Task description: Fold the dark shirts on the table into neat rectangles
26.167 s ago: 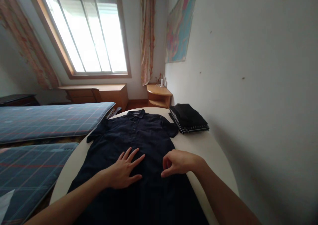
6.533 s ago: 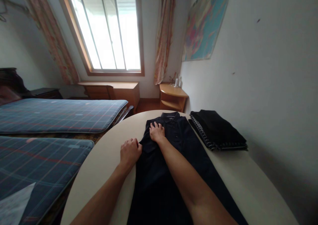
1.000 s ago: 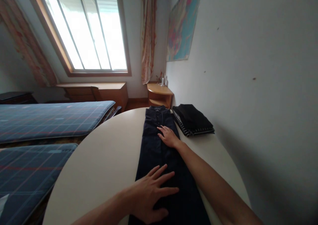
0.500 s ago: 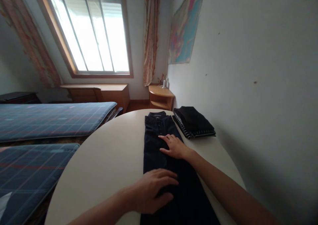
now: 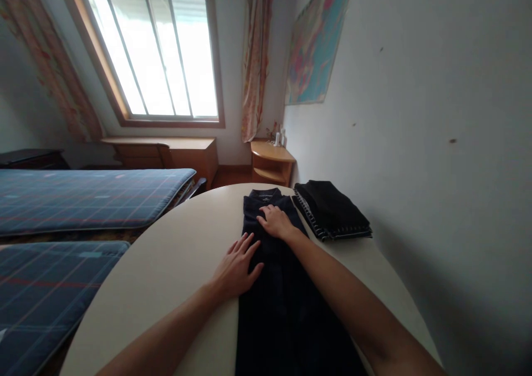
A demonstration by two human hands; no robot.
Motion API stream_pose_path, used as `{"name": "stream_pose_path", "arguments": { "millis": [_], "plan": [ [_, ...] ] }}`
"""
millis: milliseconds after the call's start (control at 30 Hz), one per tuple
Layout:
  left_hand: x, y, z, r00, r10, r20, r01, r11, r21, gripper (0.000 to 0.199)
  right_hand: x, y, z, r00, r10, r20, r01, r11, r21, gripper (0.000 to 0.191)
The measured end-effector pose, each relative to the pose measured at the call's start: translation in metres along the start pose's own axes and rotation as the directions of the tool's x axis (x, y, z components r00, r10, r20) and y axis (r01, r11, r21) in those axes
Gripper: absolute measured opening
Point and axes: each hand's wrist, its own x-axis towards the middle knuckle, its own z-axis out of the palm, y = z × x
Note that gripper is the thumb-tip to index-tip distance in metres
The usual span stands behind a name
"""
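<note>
A dark navy collared shirt (image 5: pixel 286 309) lies folded into a long strip on the table, its collar at the far end and its lower part running out of view toward me. My right hand (image 5: pixel 275 221) rests on the shirt just below the collar, fingers spread and pointing left. Lower down, my left hand (image 5: pixel 238 268) is at the shirt's left edge, its fingers apart and the fingertips over the cloth. Neither hand grips anything. Part of the button front is hidden under my right hand.
The shirt lies on a round cream table (image 5: pixel 178 265). A stack of folded dark clothes (image 5: pixel 332 207) sits at its far right, near the white wall (image 5: pixel 436 210). Two plaid mattresses (image 5: pixel 95 199) are on the left. Beyond are a wooden desk (image 5: pixel 191 149) and a corner shelf (image 5: pixel 272 152).
My left hand has moved forward and left, from over the shirt's middle to its left edge. My right hand has slid up toward the collar. The view has shifted slightly.
</note>
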Motion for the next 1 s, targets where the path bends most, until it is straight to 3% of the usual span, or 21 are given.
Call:
{"name": "stream_pose_path", "arguments": {
  "millis": [300,500,633,833,1000],
  "plan": [
    [0.002,0.004,-0.004,0.997,-0.048,0.062,0.05,0.999,-0.02,0.062,0.081,-0.017,0.019,1.0,-0.013,-0.007,0.013,1.0,0.009,0.041],
    [0.003,0.004,-0.006,0.995,-0.062,0.083,0.066,0.997,-0.042,0.064,0.116,-0.023,0.038,0.998,0.052,0.019,-0.052,0.999,0.017,0.048],
    [0.004,0.004,-0.004,0.994,-0.069,0.089,0.073,0.996,-0.045,0.064,0.135,-0.021,0.043,0.995,0.1,0.028,-0.102,0.993,0.055,0.035],
    [0.005,0.003,-0.003,0.993,-0.077,0.09,0.082,0.995,-0.055,0.066,0.147,-0.015,0.044,0.991,0.134,-0.007,-0.132,0.985,0.109,0.042],
    [0.005,0.003,-0.003,0.993,-0.072,0.095,0.077,0.996,-0.045,0.069,0.135,-0.011,0.046,1.0,0.03,0.002,-0.03,0.992,0.123,0.034]
  ]
}}
